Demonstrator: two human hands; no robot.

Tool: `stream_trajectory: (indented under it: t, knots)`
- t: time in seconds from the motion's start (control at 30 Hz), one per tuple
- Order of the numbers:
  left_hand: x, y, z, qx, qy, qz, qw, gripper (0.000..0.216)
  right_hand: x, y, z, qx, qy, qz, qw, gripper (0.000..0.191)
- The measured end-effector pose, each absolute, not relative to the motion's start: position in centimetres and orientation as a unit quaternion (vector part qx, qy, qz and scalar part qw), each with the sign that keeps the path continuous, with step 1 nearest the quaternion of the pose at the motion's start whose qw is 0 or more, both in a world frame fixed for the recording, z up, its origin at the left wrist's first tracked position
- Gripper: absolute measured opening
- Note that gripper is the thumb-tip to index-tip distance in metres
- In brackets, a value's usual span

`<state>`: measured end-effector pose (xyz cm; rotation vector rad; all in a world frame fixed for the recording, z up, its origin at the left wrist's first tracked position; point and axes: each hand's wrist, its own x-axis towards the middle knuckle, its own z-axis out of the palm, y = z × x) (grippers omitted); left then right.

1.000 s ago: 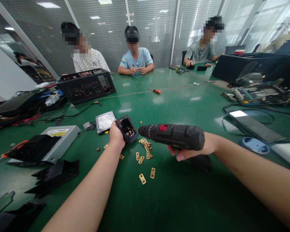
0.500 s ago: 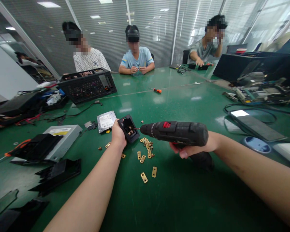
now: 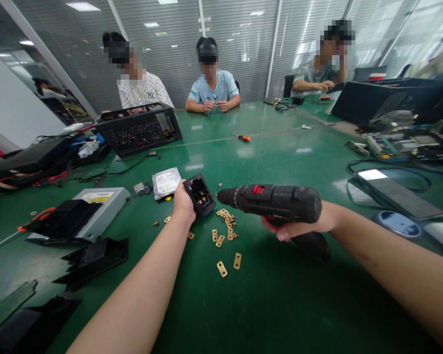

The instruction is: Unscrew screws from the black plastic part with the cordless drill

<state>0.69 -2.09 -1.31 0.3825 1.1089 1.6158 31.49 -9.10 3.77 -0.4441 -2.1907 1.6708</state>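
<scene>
My left hand (image 3: 184, 203) grips a small black open-faced box (image 3: 207, 206) by its left side, tilted toward the right. Brass-coloured terminals show inside it. Wrapped round the handle of a black cordless drill (image 3: 276, 200), my right hand (image 3: 299, 227) holds it level, pointing left. The thin bit reaches the box's open face; whether its tip touches a screw I cannot make out. Below, several brass plates (image 3: 222, 269) with two holes each lie on the green table (image 3: 273, 305), some heaped with small screws (image 3: 233, 224).
A hard drive (image 3: 166, 183) and a silver optical drive (image 3: 110, 209) lie left, near broken black plastic pieces (image 3: 96, 260). Farther off are a black computer case (image 3: 140, 129) and an orange screwdriver (image 3: 244, 138). Circuit boards (image 3: 402, 140) are piled right. Three people sit across the table.
The view has shifted slightly, so most things appear a little farther right. Both hands keep their grips, with the drill bit still at the box. The far-right person's hand has moved.
</scene>
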Motion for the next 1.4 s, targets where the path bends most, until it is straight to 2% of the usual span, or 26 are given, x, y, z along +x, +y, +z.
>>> stream_trajectory:
  t: [0.07, 0.27, 0.37, 0.47, 0.7, 0.9, 1.07, 1.4]
  knots:
    - [0.78, -2.17, -1.22, 0.164, 0.465, 0.682, 0.539, 0.019, 31.52, -9.07, 3.72, -0.169, -0.763, 0.6, 0.173, 0.084]
    - [0.75, -2.2, -1.18, 0.161, 0.464, 0.68, 0.544, 0.018, 31.57, -8.84, 3.79, -0.174, -0.762, 0.601, 0.164, 0.042]
    - [0.62, -2.07, -1.33, 0.153, 0.464, 0.677, 0.55, 0.019, 31.5, -8.87, 3.94, -0.173, -0.771, 0.592, 0.157, 0.034]
    - [0.58, -2.01, -1.35, 0.149, 0.465, 0.677, 0.551, 0.021, 31.42, -9.01, 4.02, -0.187, -0.77, 0.589, 0.159, 0.038]
    - [0.71, -2.24, -0.96, 0.15, 0.479, 0.675, 0.541, 0.019, 31.23, -8.95, 3.35, -0.166, -0.782, 0.573, 0.18, 0.062]
    - [0.65, -2.23, -1.01, 0.158, 0.476, 0.668, 0.55, 0.018, 31.18, -9.16, 4.16, -0.181, -0.785, 0.572, 0.155, 0.062]
    - [0.66, -2.17, -1.05, 0.156, 0.482, 0.671, 0.542, 0.019, 31.2, -9.17, 4.13, -0.175, -0.776, 0.583, 0.164, 0.069]
    - [0.7, -2.41, -0.76, 0.147, 0.491, 0.668, 0.54, 0.017, 30.8, -9.11, 3.91, -0.153, -0.791, 0.565, 0.175, 0.07]
